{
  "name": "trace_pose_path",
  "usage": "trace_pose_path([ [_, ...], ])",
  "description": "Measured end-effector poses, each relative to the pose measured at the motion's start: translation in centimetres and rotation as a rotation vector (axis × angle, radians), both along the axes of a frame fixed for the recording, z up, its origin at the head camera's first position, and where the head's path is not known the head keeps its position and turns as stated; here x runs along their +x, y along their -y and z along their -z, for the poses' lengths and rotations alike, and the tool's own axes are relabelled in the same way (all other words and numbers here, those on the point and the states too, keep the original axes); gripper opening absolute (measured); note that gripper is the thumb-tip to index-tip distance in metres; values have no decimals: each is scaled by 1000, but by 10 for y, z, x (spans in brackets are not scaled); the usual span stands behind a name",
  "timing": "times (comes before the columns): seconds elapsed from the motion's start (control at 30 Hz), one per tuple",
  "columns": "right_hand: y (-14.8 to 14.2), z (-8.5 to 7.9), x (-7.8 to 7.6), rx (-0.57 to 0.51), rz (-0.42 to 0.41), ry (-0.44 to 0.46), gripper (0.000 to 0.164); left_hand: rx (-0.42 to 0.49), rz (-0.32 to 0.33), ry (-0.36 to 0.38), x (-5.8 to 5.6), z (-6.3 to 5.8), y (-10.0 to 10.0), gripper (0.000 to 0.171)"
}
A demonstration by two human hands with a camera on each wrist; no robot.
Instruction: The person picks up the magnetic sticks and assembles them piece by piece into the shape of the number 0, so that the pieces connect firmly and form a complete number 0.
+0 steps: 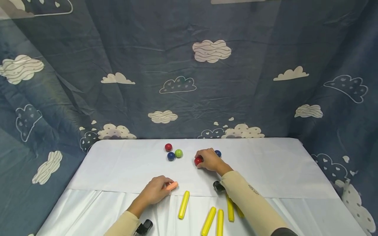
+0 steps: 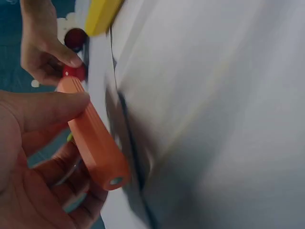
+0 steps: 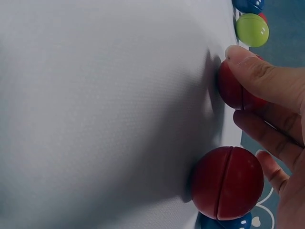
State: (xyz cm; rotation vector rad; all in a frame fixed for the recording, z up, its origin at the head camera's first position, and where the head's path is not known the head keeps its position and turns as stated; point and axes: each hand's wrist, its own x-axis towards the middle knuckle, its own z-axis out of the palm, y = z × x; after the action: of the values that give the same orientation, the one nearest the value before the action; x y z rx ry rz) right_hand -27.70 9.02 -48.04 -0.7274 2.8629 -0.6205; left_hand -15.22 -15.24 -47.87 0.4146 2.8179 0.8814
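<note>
Pinching seamed red ball (image 1: 198, 161) between thumb and fingers of right hand (image 1: 210, 160); gripping ridged orange stick (image 2: 97, 148) in left hand (image 1: 156, 190). Squeeze lightly across ball's middle, go straight up, leave clearance to second red ball (image 3: 226, 183) beside right hand.

The left arm (image 1: 123, 225) slanted up and inward from the lower edge of the head view, and the left hand (image 1: 155, 190) was set in a pinch, its thumb (image 2: 50, 109) nearly straight opposite curled fingers (image 2: 66, 187). The right arm (image 1: 251, 200) stretched farther forward, also slanting inward, and the right hand (image 1: 209, 159) pinched too, its thumb (image 3: 264, 78) facing bent fingers (image 3: 272, 135).
</note>
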Motion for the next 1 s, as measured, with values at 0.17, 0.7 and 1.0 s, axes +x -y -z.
trace_pose_path([
  [0.17, 1, 1, -1, 8, 9, -2, 37, -43, 53, -31, -29, -4, -6, 30],
  [0.7, 2, 3, 4, -24, 30, 41, 38, -104, 98, -17, -86, 2, -24, 29],
  [1.0, 0, 2, 3, -28, 41, 46, 38, -99, 153, -38, -104, 4, -30, 29],
])
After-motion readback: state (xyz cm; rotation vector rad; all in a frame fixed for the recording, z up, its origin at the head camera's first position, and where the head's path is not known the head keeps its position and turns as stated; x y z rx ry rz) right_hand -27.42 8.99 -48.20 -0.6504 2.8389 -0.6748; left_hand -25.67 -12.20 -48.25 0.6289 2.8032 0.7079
